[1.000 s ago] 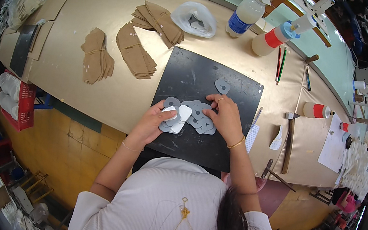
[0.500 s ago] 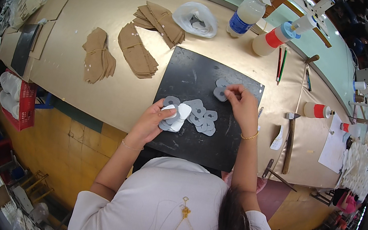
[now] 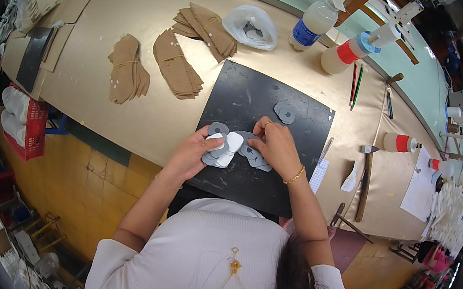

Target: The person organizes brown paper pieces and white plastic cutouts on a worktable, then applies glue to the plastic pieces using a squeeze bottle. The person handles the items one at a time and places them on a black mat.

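Note:
My left hand is closed on a loose fan of small rounded pieces, some white and some grey, above the left part of a black board. Beside them lies a heap of grey pieces with dark marks in their middles. My right hand reaches over this heap, fingers bent down onto it; its fingertips are partly hidden, so I cannot make out whether they grip a piece. Farther up the board, a few grey pieces lie overlapping, apart from both hands.
Brown cut pieces in tied bundles lie at the far left, near a white plastic bag. Bottles stand at the back. Pencils, a hammer and a red-labelled bottle lie to the right. A red crate stands off the table's left side.
My right hand has moved from the far pieces back toward me and left, onto the grey heap. The far pieces now lie uncovered. My left hand keeps its hold.

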{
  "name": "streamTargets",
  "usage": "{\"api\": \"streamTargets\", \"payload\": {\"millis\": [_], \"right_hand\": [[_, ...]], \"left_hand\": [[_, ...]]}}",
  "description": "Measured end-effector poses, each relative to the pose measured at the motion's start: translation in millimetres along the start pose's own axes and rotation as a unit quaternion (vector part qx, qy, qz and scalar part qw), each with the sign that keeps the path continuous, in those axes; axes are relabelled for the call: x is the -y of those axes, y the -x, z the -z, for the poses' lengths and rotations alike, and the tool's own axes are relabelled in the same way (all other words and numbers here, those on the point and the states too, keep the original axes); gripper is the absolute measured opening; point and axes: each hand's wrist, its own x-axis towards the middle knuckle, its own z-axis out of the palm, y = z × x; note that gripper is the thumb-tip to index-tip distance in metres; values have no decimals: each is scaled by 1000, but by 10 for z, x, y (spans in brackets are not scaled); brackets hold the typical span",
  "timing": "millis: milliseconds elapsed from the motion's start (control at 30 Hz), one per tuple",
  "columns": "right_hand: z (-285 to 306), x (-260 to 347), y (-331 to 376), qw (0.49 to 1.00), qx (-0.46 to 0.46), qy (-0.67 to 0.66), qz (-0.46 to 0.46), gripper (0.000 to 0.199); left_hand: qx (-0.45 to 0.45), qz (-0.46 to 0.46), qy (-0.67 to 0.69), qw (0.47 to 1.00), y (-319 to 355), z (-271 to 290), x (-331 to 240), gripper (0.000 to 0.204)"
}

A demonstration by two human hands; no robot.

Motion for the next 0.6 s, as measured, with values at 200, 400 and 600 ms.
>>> {"api": "streamTargets", "payload": {"millis": [200, 400, 600], "right_hand": [[93, -48, 26, 991, -62, -101, -55, 17], [192, -142, 37, 984, -112, -113, -74, 15], [312, -193, 10, 959, -279, 54, -2, 32]], "left_hand": [[-2, -2, -13, 1000, -4, -51, 48, 23], [-2, -6, -14, 1000, -29, 7, 84, 25], [-19, -25, 8, 999, 38, 49, 16, 27]]}}
